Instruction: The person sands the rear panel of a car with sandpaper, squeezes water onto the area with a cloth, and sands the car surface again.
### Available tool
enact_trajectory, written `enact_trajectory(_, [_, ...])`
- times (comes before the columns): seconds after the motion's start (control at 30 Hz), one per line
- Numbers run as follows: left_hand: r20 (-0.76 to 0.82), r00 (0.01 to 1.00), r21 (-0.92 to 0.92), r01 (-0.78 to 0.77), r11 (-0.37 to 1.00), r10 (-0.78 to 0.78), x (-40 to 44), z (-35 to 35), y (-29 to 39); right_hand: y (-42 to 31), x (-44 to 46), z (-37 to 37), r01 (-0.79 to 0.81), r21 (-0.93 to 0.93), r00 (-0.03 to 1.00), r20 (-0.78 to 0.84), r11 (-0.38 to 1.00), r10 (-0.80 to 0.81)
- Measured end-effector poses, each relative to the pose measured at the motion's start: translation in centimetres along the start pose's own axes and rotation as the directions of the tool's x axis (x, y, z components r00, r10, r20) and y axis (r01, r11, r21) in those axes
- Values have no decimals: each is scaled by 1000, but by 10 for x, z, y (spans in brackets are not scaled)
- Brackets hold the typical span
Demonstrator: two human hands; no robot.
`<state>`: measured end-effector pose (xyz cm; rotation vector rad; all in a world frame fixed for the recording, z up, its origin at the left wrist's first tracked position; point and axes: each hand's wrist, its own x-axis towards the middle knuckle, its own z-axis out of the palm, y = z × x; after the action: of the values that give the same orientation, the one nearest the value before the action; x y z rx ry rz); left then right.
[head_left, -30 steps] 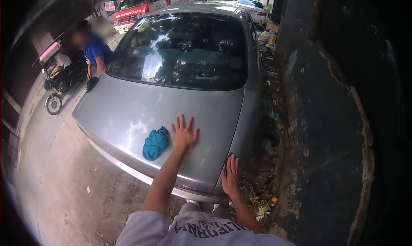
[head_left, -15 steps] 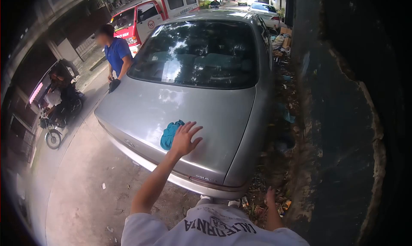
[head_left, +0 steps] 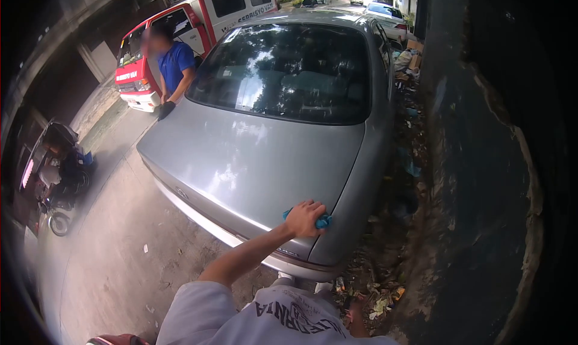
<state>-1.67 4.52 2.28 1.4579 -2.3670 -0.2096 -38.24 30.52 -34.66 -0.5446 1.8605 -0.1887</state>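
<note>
My left hand (head_left: 306,218) presses a crumpled teal cloth (head_left: 324,221) onto the trunk lid (head_left: 259,164) of a silver car, near its rear right corner. The fingers are curled over the cloth, so only its edges show on either side. Down by my right side hangs my right hand (head_left: 356,312), low over the littered ground. It is dark and partly behind my shirt, and its fingers cannot be made out.
A person in a blue shirt (head_left: 177,65) stands at the car's left side, a dark item at their hands. A red and white van (head_left: 141,83) is beyond. At left is a motorcycle (head_left: 60,221). A dark wall (head_left: 475,194) and litter (head_left: 379,306) line the right.
My left hand has gone from spread fingers beside the cloth to a grip over it, and both have shifted right across the trunk lid. The van has moved forward, toward the left.
</note>
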Motion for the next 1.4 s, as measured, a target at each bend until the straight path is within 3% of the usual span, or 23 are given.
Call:
enact_trajectory(0.07, [137,991,-3,7,1000,-7,35,19,8,-24,-15,9,-41,108,996,-71,993,49])
enact_trajectory(0.2, [132,988,37,-80,996,75,119,48,-11,-59,-27,7,-33,413,993,-94,910,78])
enact_trajectory(0.3, [48,992,129,106,986,-113,165,60,-20,-55,-26,8,-59,422,990,-92,904,108])
enact_trajectory(0.47, [97,992,51,-85,995,80,83,33,-19,-13,-25,9,-109,305,984,-101,946,146])
enact_trajectory(0.53, [32,999,48,-29,998,27,37,-1,-39,-16,-13,-7,-69,244,984,-143,967,107])
enact_trajectory(0.63, [-157,966,220,236,946,-205,-23,-55,-101,-72,15,-48,134,118,955,-280,984,-97])
enact_trajectory(0.73, [-409,806,457,587,669,-427,-56,-94,-140,-183,19,-75,413,-78,823,-396,908,-408])
enact_trajectory(0.77, [-404,797,447,601,663,-449,-59,-99,-141,-229,-3,-76,508,-104,768,-395,855,-504])
enact_trajectory(0.8, [-463,782,436,612,660,-418,-54,-104,-137,-265,34,-67,720,262,680,-453,643,-577])
enact_trajectory(0.83, [-519,765,426,619,660,-382,-49,-103,-129,-311,25,-71,809,-118,496,-390,576,-776])
enact_trajectory(0.87, [-449,816,353,535,767,-363,-43,-92,-117,-355,-16,-61,875,-229,340,-336,426,-878])
enact_trajectory(0.9, [-384,862,261,444,857,-330,-33,-79,-103,-390,-41,-44,968,-66,211,-297,241,-931])
enact_trajectory(0.93, [-276,906,244,388,889,-319,-24,-63,-84,-415,-88,-31,978,-59,190,-149,200,-970])
enact_trajectory(1.0, [-95,935,146,353,924,-342,-3,-21,-60,-416,-115,19,924,-336,185,-19,181,-983])
enact_trajectory(1.03, [-37,934,119,358,926,-356,3,-4,-52,-403,-154,29,903,-367,231,-25,224,-973])
enact_trajectory(1.07, [-45,936,123,351,928,-348,7,2,-45,-381,-165,39,909,-368,209,-5,196,-978])
enact_trajectory(1.1, [-52,919,137,393,909,-390,14,4,-40,-359,-207,44,867,-429,312,71,254,-947])
enact_trajectory(1.13, [-53,899,145,438,887,-435,21,6,-38,-332,-230,51,902,-376,273,114,213,-955])
enact_trajectory(1.17, [-64,900,152,435,887,-430,22,9,-38,-311,-249,55,902,-358,309,150,240,-939])
enact_trajectory(1.27, [-80,900,154,436,887,-428,22,7,-35,-328,-240,42,882,-370,376,184,291,-908])
enact_trajectory(1.33, [-86,898,156,440,885,-431,21,7,-35,-394,-178,24,880,-384,337,86,281,-938])
enact_trajectory(1.37, [-105,897,152,442,884,-430,22,9,-33,-432,-117,12,947,-279,176,47,156,-983])
enact_trajectory(1.4, [-98,894,159,448,880,-437,23,10,-34,-475,-92,-2,915,-335,257,56,224,-965])
